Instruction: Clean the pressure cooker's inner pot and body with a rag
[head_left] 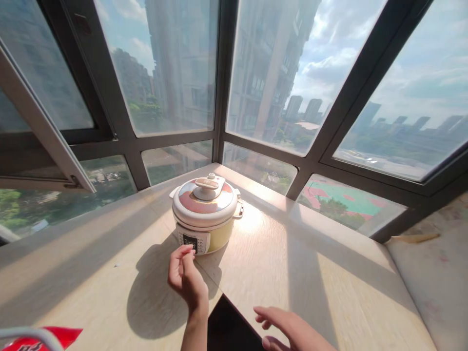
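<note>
A cream and pale yellow electric cooker (223, 236) stands upright on the light wood-look surface. Its round lid (186, 197) with a handle on top is on. On its front is a control panel (201, 242) with a dark display. My left hand (188, 278) is just in front of that panel, fingers curled in with the tips together; nothing shows in them. Whether the fingertips touch the panel I cannot tell. Lower right, my right hand (287, 325) hovers with its fingers stretched out and apart, holding nothing, partly cut off by the frame's edge.
Between my forearms lies a flat black shape (232, 326). A red packet (69, 334) and a pale curved bar (32, 333) show at the lower left. Dark-framed windows (219, 97) surround the ledge; a window sash (54, 131) swings inward at left.
</note>
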A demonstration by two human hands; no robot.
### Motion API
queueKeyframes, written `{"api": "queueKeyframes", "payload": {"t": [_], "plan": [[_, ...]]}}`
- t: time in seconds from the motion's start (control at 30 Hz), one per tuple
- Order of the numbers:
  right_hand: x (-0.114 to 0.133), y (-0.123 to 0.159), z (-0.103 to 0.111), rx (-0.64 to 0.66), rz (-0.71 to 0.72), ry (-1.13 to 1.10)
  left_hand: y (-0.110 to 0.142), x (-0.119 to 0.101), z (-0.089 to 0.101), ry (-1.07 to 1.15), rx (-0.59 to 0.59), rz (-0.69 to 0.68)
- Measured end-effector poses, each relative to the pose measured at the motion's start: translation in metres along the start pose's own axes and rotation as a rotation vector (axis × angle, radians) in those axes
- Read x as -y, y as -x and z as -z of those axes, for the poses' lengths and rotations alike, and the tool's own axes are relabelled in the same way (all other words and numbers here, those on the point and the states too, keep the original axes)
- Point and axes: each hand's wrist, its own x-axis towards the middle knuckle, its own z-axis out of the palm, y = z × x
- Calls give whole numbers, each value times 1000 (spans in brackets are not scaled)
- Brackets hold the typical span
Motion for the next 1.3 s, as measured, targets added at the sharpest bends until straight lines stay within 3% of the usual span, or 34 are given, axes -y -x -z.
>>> {"api": "queueKeyframes", "payload": {"t": [0.1,0.2,0.33,0.5,0.6,0.77,0.97,1.13,1.3], "plan": [[24,-22,26,-4,25,-35,-54,-2,-26,11,-163,-23],[35,-57,49,-70,86,-121,-113,-6,-51,-60,-199,-63],[31,-116,71,-243,113,-287,-187,-7,-82,-217,-28,89],[30,-197,84,-479,-133,-468,-242,1,-102,-334,153,240],[40,-239,81,-443,-245,-581,-254,10,-106,-375,274,292],[49,-273,70,-384,-208,-740,-259,32,-113,-376,388,377],[48,-271,69,-429,-194,-743,-251,50,-110,-266,358,392],[49,-262,70,-437,-208,-727,-240,48,-104,-205,315,406],[42,-234,72,-437,-205,-755,-217,43,-102,-170,273,424]]}}
